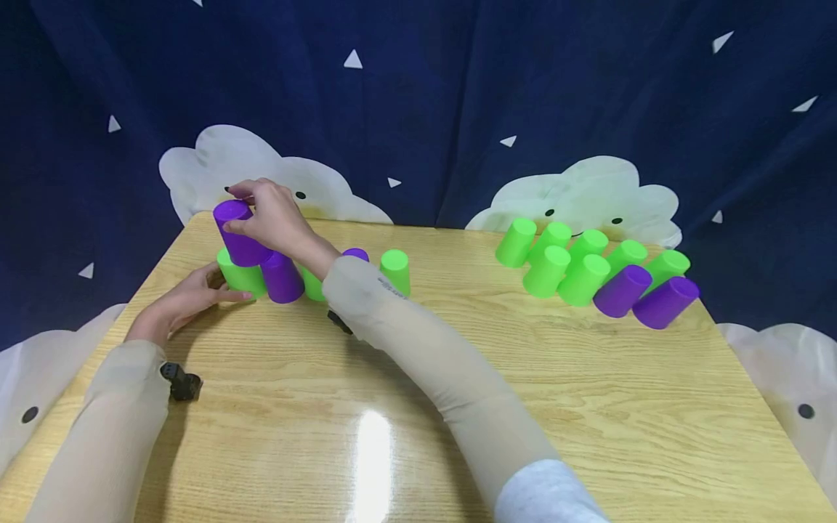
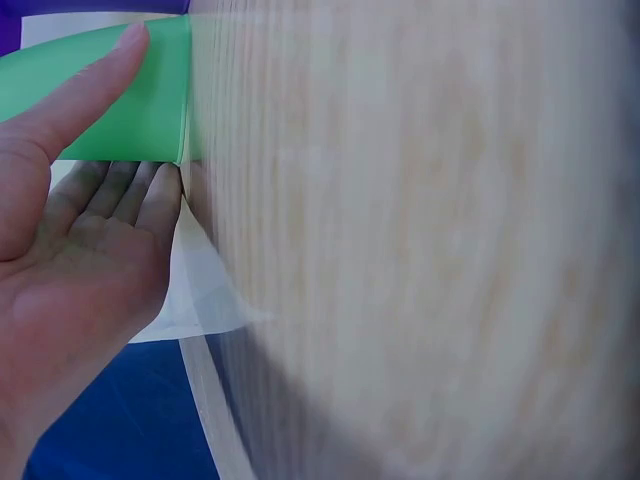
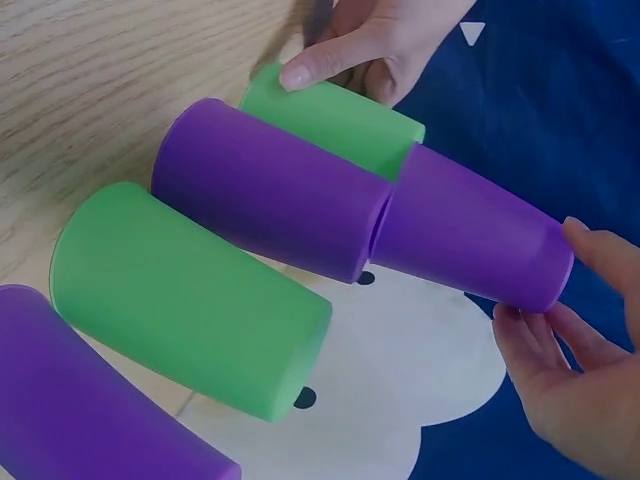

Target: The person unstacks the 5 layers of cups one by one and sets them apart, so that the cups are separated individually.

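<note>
My right hand (image 1: 275, 218) pinches an upside-down purple cup (image 1: 245, 250) near its narrow upper end. This cup's wide rim sits at the tops of a green cup (image 1: 240, 280) and a purple cup (image 1: 283, 280) standing side by side. At the far left of the row, my left hand (image 1: 189, 301) holds the green cup low down; the left wrist view shows the thumb (image 2: 85, 100) on one side and fingers on the other. Rightward along the row come another green cup (image 3: 190, 300), a purple cup (image 1: 355, 253) partly hidden by my right arm, and a green cup (image 1: 395, 272).
On the right of the wooden table (image 1: 588, 407) stands a group of several green cups (image 1: 546, 272) and two purple cups (image 1: 665, 303), all upside down. A dark blue curtain (image 1: 431, 109) with white clouds hangs behind the table's back edge.
</note>
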`<state>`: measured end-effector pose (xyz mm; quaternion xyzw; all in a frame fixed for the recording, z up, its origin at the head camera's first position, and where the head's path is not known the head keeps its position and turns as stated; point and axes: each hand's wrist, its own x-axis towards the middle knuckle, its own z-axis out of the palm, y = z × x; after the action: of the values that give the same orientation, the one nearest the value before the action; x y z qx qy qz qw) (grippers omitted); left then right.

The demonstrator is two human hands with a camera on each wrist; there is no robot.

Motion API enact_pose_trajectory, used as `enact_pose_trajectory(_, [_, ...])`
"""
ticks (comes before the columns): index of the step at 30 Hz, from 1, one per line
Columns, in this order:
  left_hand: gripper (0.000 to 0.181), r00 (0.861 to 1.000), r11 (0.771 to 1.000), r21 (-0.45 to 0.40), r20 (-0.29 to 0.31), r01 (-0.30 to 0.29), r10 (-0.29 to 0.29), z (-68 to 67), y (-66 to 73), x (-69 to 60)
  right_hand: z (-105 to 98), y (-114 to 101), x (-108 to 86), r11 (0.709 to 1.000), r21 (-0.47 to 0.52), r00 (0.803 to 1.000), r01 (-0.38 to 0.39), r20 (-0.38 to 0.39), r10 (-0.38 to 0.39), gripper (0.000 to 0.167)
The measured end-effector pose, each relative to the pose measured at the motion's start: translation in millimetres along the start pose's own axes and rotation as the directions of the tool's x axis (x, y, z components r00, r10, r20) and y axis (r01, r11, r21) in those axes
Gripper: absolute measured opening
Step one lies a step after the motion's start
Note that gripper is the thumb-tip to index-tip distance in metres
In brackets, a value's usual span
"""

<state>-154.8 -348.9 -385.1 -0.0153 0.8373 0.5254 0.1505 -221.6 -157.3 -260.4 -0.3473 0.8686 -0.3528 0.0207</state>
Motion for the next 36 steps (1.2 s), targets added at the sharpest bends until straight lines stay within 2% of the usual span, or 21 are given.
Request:
enact_pose_trajectory(6, [0.092, 1.000, 1.000, 0.000, 0.000, -0.022, 0.022, 0.2, -1.3, 2.9, 3.9, 2.9, 0.4, 0.999, -0.040, 1.000, -0.004, -0.009, 0.003, 0.052])
enact_pose_trajectory(8, [0.091, 1.000, 1.000, 0.000, -0.001, -0.026, 0.026, -0.1, -2.1, 3.0, 3.7, 3.1, -0.9, 1.000, -0.022, 1.000, -0.009, -0.009, 0.009, 0.052])
enact_pose_trajectory(15, [0.091, 1.000, 1.000, 0.013, -0.008, -0.009, 0.009, -0.3, -1.5, 2.5, -12.2, 7.6, -11.7, 0.990, 0.142, 1.000, 0.024, -0.016, -0.022, 0.052])
enact_pose_trajectory(19, [0.093, 1.000, 1.000, 0.011, -0.006, -0.004, 0.004, 0.4, -0.7, 1.4, -29.9, 12.8, -24.0, 0.964, 0.261, 0.999, 0.050, -0.025, -0.045, 0.052])
enact_pose_trajectory(22, [0.093, 1.000, 1.000, 0.009, -0.008, -0.003, 0.003, 0.7, -0.7, 1.9, -47.7, 18.9, -37.4, 0.943, 0.318, 0.994, 0.102, -0.072, -0.083, 0.051])
enact_pose_trajectory(27, [0.093, 1.000, 1.000, 0.003, -0.012, -0.008, 0.008, 2.0, 0.7, 1.5, -84.9, 41.5, -66.2, 0.900, 0.397, 0.971, 0.181, -0.217, -0.100, 0.049])
enact_pose_trajectory(29, [0.094, 1.000, 1.000, 0.002, -0.011, -0.009, 0.009, 2.1, 1.1, 1.0, -102.0, 54.8, -77.2, 0.891, 0.417, 0.962, 0.181, -0.265, -0.071, 0.049])
enact_pose_trajectory(31, [0.094, 1.000, 1.000, 0.003, -0.011, -0.009, 0.009, 1.8, 1.3, 0.6, -118.9, 69.7, -88.1, 0.888, 0.427, 0.952, 0.168, -0.305, -0.033, 0.049])
enact_pose_trajectory(35, [0.094, 1.000, 1.000, 0.004, -0.012, -0.008, 0.008, 1.2, 0.2, 1.2, -149.3, 103.7, -110.5, 0.897, 0.414, 0.913, 0.156, -0.407, 0.029, 0.048])
enact_pose_trajectory(36, [0.094, 1.000, 1.000, 0.003, -0.013, -0.009, 0.009, 1.1, 0.0, 1.7, -156.6, 112.8, -116.9, 0.907, 0.395, 0.900, 0.145, -0.433, 0.045, 0.048])
